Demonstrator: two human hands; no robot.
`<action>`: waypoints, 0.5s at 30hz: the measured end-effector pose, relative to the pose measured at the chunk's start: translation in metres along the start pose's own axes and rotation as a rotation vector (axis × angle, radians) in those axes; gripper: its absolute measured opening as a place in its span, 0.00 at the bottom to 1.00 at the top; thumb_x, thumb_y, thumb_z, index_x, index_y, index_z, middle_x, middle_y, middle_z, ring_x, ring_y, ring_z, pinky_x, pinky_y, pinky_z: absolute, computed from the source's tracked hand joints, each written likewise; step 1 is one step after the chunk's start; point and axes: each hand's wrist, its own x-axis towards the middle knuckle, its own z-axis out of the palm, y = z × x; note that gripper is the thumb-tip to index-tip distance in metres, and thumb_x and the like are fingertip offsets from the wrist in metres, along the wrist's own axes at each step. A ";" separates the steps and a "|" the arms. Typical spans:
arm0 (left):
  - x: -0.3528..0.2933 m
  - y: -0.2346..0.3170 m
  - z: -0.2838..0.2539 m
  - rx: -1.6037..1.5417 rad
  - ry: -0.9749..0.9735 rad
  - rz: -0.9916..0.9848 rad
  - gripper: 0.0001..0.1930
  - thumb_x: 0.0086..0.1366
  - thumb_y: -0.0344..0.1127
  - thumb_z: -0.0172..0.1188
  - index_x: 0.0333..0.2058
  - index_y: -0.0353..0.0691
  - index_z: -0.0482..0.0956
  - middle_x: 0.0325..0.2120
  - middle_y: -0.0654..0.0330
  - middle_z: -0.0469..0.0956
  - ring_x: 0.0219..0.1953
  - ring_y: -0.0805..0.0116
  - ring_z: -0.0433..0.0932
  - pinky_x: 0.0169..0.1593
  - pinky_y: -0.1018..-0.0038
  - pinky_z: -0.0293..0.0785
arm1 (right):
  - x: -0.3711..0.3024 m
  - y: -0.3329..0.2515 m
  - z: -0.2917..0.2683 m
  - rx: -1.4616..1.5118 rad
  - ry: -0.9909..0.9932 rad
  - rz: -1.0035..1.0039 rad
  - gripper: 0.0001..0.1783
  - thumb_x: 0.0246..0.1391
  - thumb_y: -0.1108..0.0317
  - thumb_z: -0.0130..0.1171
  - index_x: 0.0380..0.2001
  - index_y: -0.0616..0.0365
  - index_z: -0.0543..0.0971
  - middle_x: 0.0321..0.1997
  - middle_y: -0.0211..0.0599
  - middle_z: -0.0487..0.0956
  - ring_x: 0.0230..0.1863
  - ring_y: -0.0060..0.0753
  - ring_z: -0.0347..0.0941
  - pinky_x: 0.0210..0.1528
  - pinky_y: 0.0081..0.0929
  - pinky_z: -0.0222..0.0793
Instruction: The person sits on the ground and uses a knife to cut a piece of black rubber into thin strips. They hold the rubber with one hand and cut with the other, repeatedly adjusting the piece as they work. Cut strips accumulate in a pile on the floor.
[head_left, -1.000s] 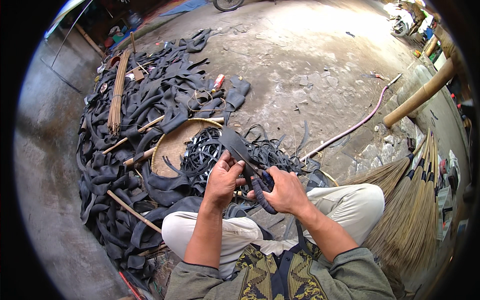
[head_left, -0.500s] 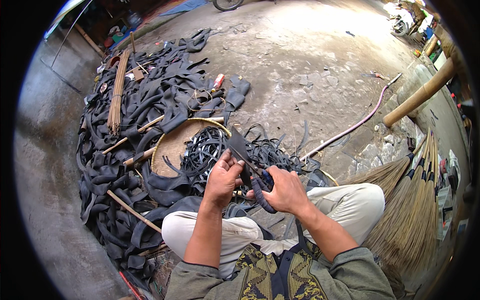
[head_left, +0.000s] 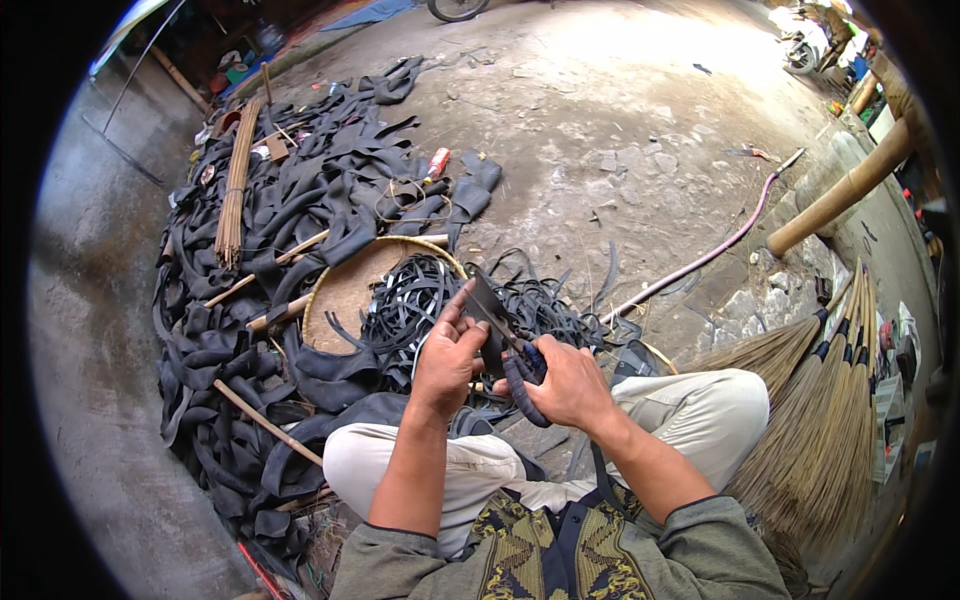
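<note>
Bare concrete ground is strewn with a rubber tube heap as a dark rubber strip is pinched taut by the left hand over a woven tray, scissors gripped closed-fisted in the right hand, brooms laid alongside.

Daylight glares off the concrete floor at its far end, dimmer nearer the person; focus stays sharp, and fisheye bending darkens every rim.

The right hand covers the scissors' handles (its grip unseen), hiding the strip's end.
</note>
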 end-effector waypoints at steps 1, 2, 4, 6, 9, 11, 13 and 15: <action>0.000 -0.002 0.001 0.029 -0.003 0.000 0.33 0.72 0.27 0.55 0.73 0.43 0.57 0.39 0.67 0.76 0.35 0.81 0.77 0.32 0.81 0.78 | 0.001 0.000 -0.002 0.051 -0.037 0.052 0.37 0.44 0.35 0.75 0.31 0.63 0.79 0.20 0.50 0.79 0.27 0.55 0.81 0.28 0.41 0.71; 0.001 -0.003 0.002 0.057 -0.006 -0.001 0.33 0.72 0.27 0.56 0.73 0.43 0.57 0.38 0.68 0.76 0.33 0.83 0.75 0.30 0.83 0.74 | 0.001 0.000 -0.004 0.089 -0.095 0.122 0.36 0.44 0.35 0.75 0.31 0.63 0.79 0.20 0.49 0.79 0.27 0.54 0.81 0.28 0.40 0.71; 0.003 -0.005 0.003 0.060 0.015 -0.017 0.33 0.71 0.28 0.57 0.73 0.42 0.58 0.33 0.71 0.73 0.29 0.87 0.68 0.26 0.86 0.64 | 0.002 0.001 -0.007 0.144 -0.180 0.226 0.36 0.45 0.36 0.75 0.32 0.63 0.79 0.21 0.49 0.79 0.26 0.53 0.81 0.28 0.39 0.71; 0.005 -0.003 0.001 0.079 -0.011 0.003 0.33 0.71 0.28 0.57 0.73 0.41 0.59 0.32 0.72 0.72 0.28 0.87 0.68 0.27 0.86 0.65 | 0.002 0.002 -0.007 0.179 -0.243 0.295 0.36 0.45 0.36 0.75 0.33 0.63 0.79 0.22 0.48 0.80 0.26 0.53 0.80 0.29 0.39 0.71; 0.004 0.002 -0.006 0.184 -0.061 -0.006 0.32 0.72 0.27 0.54 0.73 0.40 0.58 0.47 0.65 0.76 0.40 0.79 0.77 0.38 0.79 0.80 | 0.001 0.002 -0.005 0.259 -0.263 0.347 0.35 0.46 0.37 0.75 0.33 0.63 0.80 0.22 0.46 0.81 0.23 0.48 0.78 0.30 0.38 0.71; 0.003 0.001 -0.008 0.308 -0.073 -0.019 0.32 0.71 0.27 0.55 0.72 0.39 0.59 0.41 0.67 0.76 0.36 0.82 0.74 0.34 0.81 0.75 | 0.003 0.001 -0.003 0.240 -0.184 0.260 0.33 0.47 0.39 0.75 0.34 0.63 0.81 0.22 0.45 0.81 0.22 0.44 0.77 0.29 0.36 0.71; 0.002 -0.003 -0.006 0.302 -0.094 -0.019 0.31 0.71 0.27 0.56 0.71 0.37 0.60 0.36 0.70 0.74 0.33 0.83 0.70 0.33 0.82 0.71 | 0.004 0.000 -0.004 0.239 -0.183 0.252 0.32 0.48 0.41 0.75 0.36 0.63 0.81 0.22 0.45 0.81 0.22 0.38 0.78 0.29 0.34 0.71; 0.003 -0.005 -0.005 0.288 -0.105 -0.008 0.31 0.70 0.28 0.57 0.71 0.36 0.61 0.33 0.71 0.71 0.31 0.84 0.69 0.34 0.83 0.69 | 0.007 0.001 -0.008 0.237 -0.273 0.344 0.32 0.49 0.42 0.75 0.38 0.64 0.82 0.24 0.46 0.82 0.24 0.31 0.79 0.30 0.31 0.71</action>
